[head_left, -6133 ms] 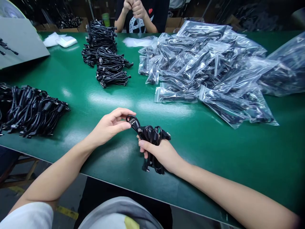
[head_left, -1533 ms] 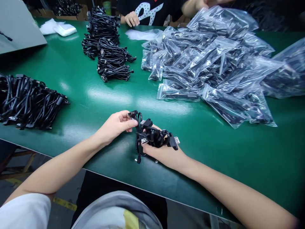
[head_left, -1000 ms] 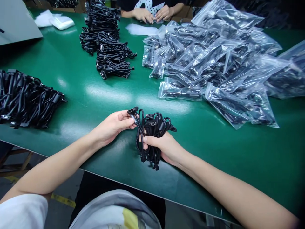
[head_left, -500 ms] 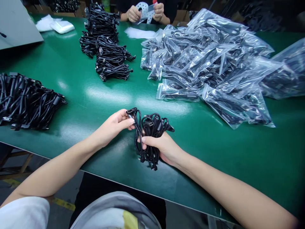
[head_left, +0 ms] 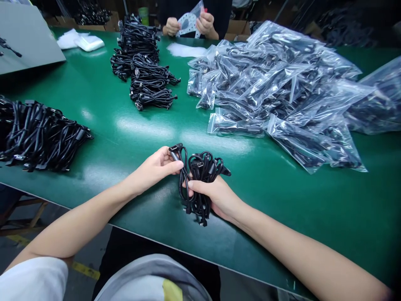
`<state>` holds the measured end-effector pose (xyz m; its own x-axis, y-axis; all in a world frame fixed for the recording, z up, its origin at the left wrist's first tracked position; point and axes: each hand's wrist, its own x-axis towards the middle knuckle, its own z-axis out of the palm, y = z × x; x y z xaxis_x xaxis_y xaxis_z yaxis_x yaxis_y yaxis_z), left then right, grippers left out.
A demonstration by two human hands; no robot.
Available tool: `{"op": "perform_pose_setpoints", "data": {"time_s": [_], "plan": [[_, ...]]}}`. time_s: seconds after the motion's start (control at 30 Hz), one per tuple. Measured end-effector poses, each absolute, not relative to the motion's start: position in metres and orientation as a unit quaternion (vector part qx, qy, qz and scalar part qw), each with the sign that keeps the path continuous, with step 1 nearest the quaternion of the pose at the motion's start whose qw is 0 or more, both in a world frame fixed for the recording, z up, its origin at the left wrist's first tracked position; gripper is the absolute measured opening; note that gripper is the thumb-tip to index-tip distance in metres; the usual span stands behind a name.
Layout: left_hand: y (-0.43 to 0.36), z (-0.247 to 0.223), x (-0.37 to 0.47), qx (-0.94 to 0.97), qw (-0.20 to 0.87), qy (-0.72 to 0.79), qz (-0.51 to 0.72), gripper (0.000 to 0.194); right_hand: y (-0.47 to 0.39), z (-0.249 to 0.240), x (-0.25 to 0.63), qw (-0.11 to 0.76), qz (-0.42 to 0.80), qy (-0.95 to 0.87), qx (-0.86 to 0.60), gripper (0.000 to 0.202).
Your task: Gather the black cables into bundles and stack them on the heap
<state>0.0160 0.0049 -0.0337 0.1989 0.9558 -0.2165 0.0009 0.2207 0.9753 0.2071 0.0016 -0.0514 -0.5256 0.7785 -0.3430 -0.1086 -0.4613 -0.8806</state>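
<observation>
Several coiled black cables [head_left: 203, 167] form a bunch in my right hand [head_left: 219, 192], which is closed around them above the near part of the table. Some connectors stick out at the top and bottom of the bunch. On its left side hangs one coiled cable [head_left: 184, 179], slightly apart from the others. My left hand [head_left: 163, 164] is closed on the upper end of that cable, pinching it just below its connector [head_left: 175, 147]. The fingers of my right hand behind the bunch are mostly hidden.
Black cable bundles are stacked at the far left-centre [head_left: 147, 79] and at the left [head_left: 44, 136]. Clear bags with cables [head_left: 275, 79] pile up on the right of the green table [head_left: 282, 200]. Across it, a co-worker's hands [head_left: 205, 23] hold a perforated white piece and a bag.
The whole view has shifted slightly, so the table's contents appear a bit lower and to the right. My left thumb lies a little further over the cable end. Both hands keep their hold.
</observation>
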Motion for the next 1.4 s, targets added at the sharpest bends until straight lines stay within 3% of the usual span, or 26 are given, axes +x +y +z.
{"op": "perform_pose_setpoints", "data": {"time_s": [0.1, 0.27, 0.5, 0.83, 1.13, 1.4], "plan": [[0.004, -0.038, 0.017, 0.488, 0.608, 0.517, 0.352, 0.047, -0.001, -0.053, 0.206, 0.356, 0.737, -0.399, -0.414, 0.017], [-0.002, -0.037, 0.018, 0.542, 0.651, 0.473, 0.240, 0.037, 0.002, -0.058, 0.210, 0.418, 0.692, -0.426, -0.406, 0.015], [-0.009, -0.038, 0.023, 0.598, 0.605, 0.481, 0.213, 0.032, 0.000, -0.056, 0.213, 0.405, 0.613, -0.486, -0.474, 0.016], [0.000, -0.038, 0.022, 0.443, 0.746, 0.434, 0.243, 0.017, 0.005, -0.059, 0.216, 0.426, 0.637, -0.455, -0.454, 0.013], [0.001, -0.043, 0.020, 0.491, 0.706, 0.429, 0.278, 0.008, -0.004, -0.043, 0.218, 0.397, 0.603, -0.536, -0.437, 0.009], [0.003, -0.036, 0.016, 0.527, 0.692, 0.408, 0.278, 0.008, -0.007, -0.038, 0.219, 0.369, 0.594, -0.575, -0.426, 0.016]]}}
